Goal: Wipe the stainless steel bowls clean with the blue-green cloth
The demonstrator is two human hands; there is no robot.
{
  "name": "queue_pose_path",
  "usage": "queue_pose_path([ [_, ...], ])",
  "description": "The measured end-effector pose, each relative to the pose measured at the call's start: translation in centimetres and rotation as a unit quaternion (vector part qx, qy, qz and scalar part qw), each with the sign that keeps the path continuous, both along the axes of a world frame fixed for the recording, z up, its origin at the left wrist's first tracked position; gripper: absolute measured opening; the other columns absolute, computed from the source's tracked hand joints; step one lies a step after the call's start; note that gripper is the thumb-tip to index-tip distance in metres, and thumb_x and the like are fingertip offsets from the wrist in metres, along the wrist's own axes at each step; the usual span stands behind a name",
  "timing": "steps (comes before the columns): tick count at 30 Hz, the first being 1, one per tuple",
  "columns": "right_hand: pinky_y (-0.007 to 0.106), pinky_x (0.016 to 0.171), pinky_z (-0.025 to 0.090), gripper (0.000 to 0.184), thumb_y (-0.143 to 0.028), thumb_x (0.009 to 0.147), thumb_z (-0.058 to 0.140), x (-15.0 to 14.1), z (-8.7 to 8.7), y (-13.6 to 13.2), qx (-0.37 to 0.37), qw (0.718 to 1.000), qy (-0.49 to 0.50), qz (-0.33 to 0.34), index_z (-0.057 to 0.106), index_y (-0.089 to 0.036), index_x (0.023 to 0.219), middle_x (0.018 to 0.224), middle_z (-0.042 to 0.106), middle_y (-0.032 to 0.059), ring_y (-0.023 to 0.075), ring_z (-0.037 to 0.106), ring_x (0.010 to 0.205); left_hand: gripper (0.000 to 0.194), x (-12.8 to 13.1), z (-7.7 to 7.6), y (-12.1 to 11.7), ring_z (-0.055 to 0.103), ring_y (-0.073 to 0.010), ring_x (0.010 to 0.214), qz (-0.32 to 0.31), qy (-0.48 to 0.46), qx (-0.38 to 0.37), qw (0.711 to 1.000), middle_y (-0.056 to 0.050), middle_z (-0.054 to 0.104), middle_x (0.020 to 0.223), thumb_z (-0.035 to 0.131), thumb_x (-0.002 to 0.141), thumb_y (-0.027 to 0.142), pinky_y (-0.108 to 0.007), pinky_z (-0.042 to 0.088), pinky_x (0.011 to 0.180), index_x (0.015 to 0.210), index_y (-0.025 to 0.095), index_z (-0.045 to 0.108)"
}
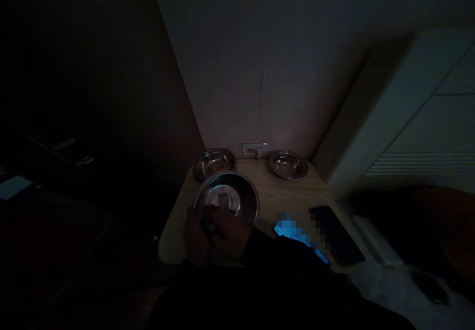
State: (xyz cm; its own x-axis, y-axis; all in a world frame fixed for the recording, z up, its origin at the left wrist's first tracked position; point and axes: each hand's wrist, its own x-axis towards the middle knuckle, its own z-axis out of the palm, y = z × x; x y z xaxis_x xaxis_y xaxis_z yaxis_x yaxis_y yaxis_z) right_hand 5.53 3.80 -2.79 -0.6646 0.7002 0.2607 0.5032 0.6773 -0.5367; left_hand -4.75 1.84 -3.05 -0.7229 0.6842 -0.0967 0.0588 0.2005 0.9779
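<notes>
Darkness swallows most of the detail: the sleeves merge into black, and the fingers of the left hand (196,236) and right hand (232,233) blur together, so I cannot tell whether either set is apart, together or clamped on anything. A dark shape between them is equally unreadable. The large steel bowl (250,195) sits on the wooden tabletop (272,196), its near rim partly covered by the hands, which reach over that edge. Inside, just beyond the right hand's fingers, shows a small blocky piece (223,200) (brownish, as far as the gloom allows). Behind stand two shallower steel dishes, the left dish (215,162) with a reddish mark in its base, the right dish (288,166) near the wall socket (251,149). Blocky pixels obscure part of the lit phone (293,233).
</notes>
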Motion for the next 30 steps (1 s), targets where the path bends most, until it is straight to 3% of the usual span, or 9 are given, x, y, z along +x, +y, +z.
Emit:
queue_pose_path([
  [2,0.03,0.074,0.048,0.021,-0.017,0.074,0.064,1.6,-0.1,0.1,0.053,0.993,-0.091,0.06,0.061,-0.016,0.095,0.096,0.063,0.0068,0.0198,0.057,0.089,0.044,-0.3,0.7,-0.1,0.061,-0.0288,0.094,0.007,0.012,-0.011,1.0,-0.012,0.068,0.084,0.034,0.084,0.049,-0.041,0.043,0.089,0.077,0.016,0.063],
  [5,0.039,0.077,0.046,0.013,-0.01,0.084,0.052,4.4,0.4,2.3,0.121,0.972,-0.194,0.057,0.064,-0.014,0.089,0.094,0.064,0.0116,0.0245,0.055,0.094,0.045,0.3,1.5,-0.5,0.063,-0.0254,0.084,-0.01,0.021,-0.007,1.0,-0.011,0.07,0.083,0.035,0.085,0.047,-0.035,0.048,0.077,0.081,0.014,0.066],
  [9,0.044,0.088,0.041,0.021,-0.009,0.089,0.045,5.6,2.0,5.7,0.137,0.971,-0.191,0.042,0.064,-0.014,0.097,0.112,0.06,0.0136,0.0263,0.048,0.108,0.04,1.3,2.0,-1.0,0.064,-0.0245,0.086,-0.053,0.018,-0.046,0.997,-0.012,0.071,0.088,0.038,0.086,0.04,-0.034,0.048,0.079,0.086,0.014,0.069],
  [13,0.044,0.082,0.044,0.018,-0.01,0.087,0.047,4.7,1.8,4.2,0.122,0.976,-0.183,0.005,0.064,-0.012,0.092,0.104,0.063,0.0165,0.0282,0.051,0.103,0.04,1.4,1.9,-0.8,0.063,-0.0244,0.092,-0.019,0.023,-0.02,0.999,-0.012,0.071,0.095,0.039,0.087,0.041,-0.032,0.048,0.081,0.09,0.015,0.069],
  [17,0.033,0.074,0.051,0.023,-0.014,0.077,0.059,2.5,-0.6,-0.4,0.071,0.988,-0.134,-0.02,0.061,-0.013,0.1,0.097,0.065,0.0112,0.0235,0.059,0.093,0.037,1.2,1.6,-0.3,0.063,-0.0232,0.098,-0.023,0.035,0.026,0.999,-0.011,0.07,0.102,0.039,0.086,0.038,-0.029,0.047,0.082,0.095,0.015,0.067],
  [19,0.025,0.074,0.051,0.027,-0.01,0.079,0.053,0.8,-1.3,-1.5,-0.05,0.994,0.059,-0.073,0.056,-0.014,0.106,0.099,0.067,0.0065,0.0162,0.062,0.088,0.035,1.3,1.5,-0.2,0.064,-0.0241,0.092,-0.027,0.026,-0.005,0.999,-0.011,0.071,0.093,0.037,0.086,0.035,-0.031,0.048,0.081,0.088,0.016,0.066],
  [23,0.026,0.071,0.052,0.02,-0.015,0.085,0.045,-2.0,-0.9,0.2,-0.113,0.931,0.257,-0.233,0.054,-0.018,0.103,0.09,0.066,0.0029,0.0151,0.063,0.082,0.033,1.9,1.5,-0.6,0.065,-0.0261,0.086,-0.047,-0.003,-0.067,0.997,-0.012,0.07,0.082,0.036,0.086,0.033,-0.036,0.049,0.079,0.081,0.017,0.063],
  [27,0.037,0.089,0.046,0.028,-0.012,0.083,0.048,-0.7,0.6,3.2,-0.062,0.931,0.247,-0.261,0.054,-0.015,0.11,0.108,0.06,0.0111,0.0216,0.055,0.102,0.037,2.9,1.7,-1.3,0.061,-0.0261,0.104,-0.037,0.006,-0.088,0.995,-0.015,0.068,0.105,0.033,0.087,0.032,-0.035,0.045,0.09,0.097,0.014,0.064],
  [30,0.044,0.098,0.038,0.028,-0.008,0.08,0.053,3.0,1.5,4.1,0.023,0.98,0.084,-0.178,0.06,-0.017,0.105,0.118,0.056,0.014,0.0273,0.047,0.113,0.046,2.6,1.8,-1.6,0.059,-0.0271,0.107,-0.042,0.012,-0.078,0.996,-0.016,0.065,0.113,0.03,0.089,0.039,-0.036,0.045,0.092,0.106,0.012,0.063],
])
